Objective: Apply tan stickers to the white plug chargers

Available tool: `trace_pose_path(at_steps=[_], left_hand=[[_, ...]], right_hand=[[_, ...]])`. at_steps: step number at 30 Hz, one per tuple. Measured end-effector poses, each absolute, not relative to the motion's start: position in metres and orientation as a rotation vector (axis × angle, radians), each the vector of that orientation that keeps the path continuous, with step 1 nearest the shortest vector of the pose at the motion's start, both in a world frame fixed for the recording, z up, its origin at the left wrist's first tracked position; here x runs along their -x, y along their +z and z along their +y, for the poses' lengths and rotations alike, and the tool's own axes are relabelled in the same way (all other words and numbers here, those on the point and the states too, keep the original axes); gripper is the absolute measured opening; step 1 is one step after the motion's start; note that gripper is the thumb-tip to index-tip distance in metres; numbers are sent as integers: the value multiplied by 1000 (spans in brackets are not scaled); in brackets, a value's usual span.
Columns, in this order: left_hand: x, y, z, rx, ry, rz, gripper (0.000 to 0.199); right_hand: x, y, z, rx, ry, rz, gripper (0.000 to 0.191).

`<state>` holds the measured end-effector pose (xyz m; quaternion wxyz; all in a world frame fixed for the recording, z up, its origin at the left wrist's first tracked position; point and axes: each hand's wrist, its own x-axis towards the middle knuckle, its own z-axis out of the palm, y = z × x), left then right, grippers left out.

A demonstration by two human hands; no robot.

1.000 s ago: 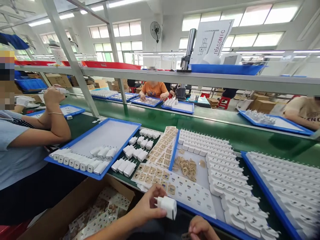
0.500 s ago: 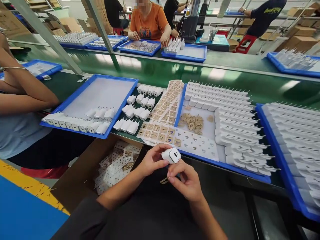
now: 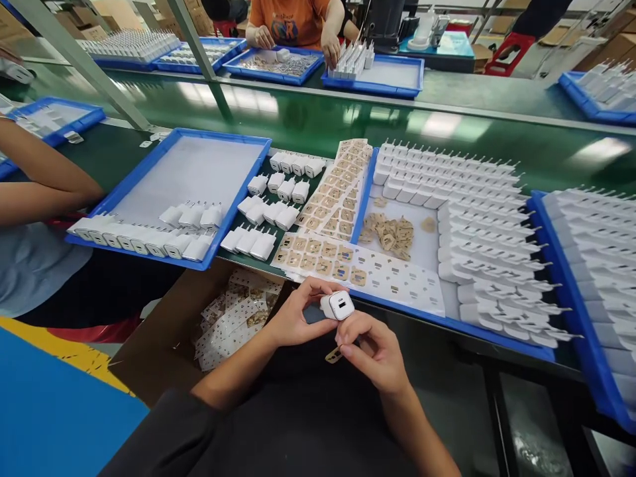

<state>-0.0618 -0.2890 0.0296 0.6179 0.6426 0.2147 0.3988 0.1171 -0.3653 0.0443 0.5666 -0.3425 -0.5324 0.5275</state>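
Note:
My left hand point(image 3: 303, 315) holds a white charger point(image 3: 338, 305) between thumb and fingers, its port face turned up toward me. My right hand point(image 3: 370, 344), just right of and below the charger, pinches a small tan sticker point(image 3: 334, 355) with dark cut-outs; its fingertips are close to the charger's lower edge. Beyond the hands, sheets of tan stickers point(image 3: 318, 257) lie over the table edge and a tray. Loose tan pieces point(image 3: 392, 235) are heaped in that blue tray point(image 3: 365, 192), beside rows of white chargers point(image 3: 477, 232).
At the left is another blue tray point(image 3: 199, 156) with chargers along its front; more chargers point(image 3: 256, 244) stand between the trays. Below is a cardboard box point(image 3: 163, 331) of used sheets. A neighbour's arm point(image 3: 50, 169) rests at far left; a person in orange works across the belt.
The view has tipped downward and shifted slightly. The charger has turned a little in my left hand, and the sticker in my right hand hangs at a steeper angle.

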Motion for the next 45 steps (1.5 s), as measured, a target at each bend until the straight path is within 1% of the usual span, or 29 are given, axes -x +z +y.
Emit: trace_pose_path(at_steps=[3, 6, 7, 11, 14, 18, 31, 40, 45], left_hand=[[65, 25, -289, -1479, 920, 452, 40], [67, 23, -290, -1575, 988, 593, 54], [66, 23, -290, -1640, 1009, 641, 55], [63, 31, -291, -1881, 1113, 690, 43], [58, 37, -293, -1971, 1217, 668, 44], [55, 38, -296, -2029, 1290, 704, 44], [56, 38, -298, -2048, 1297, 707, 42], [57, 39, -299, -2043, 1286, 724, 40], [57, 39, -299, -2068, 1295, 725, 39]], right_hand=[[-118, 45, -366, 814, 1237, -1193, 11], [-117, 45, -366, 841, 1234, -1114, 9], [-116, 45, -366, 858, 1218, -1069, 9], [-110, 47, -360, 940, 1074, -846, 9], [-105, 50, -355, 994, 1010, -757, 8], [-100, 53, -353, 1010, 1028, -746, 8], [-94, 52, -354, 1026, 992, -776, 8], [-92, 52, -355, 1113, 953, -809, 5], [-91, 51, -355, 1127, 916, -825, 9]])
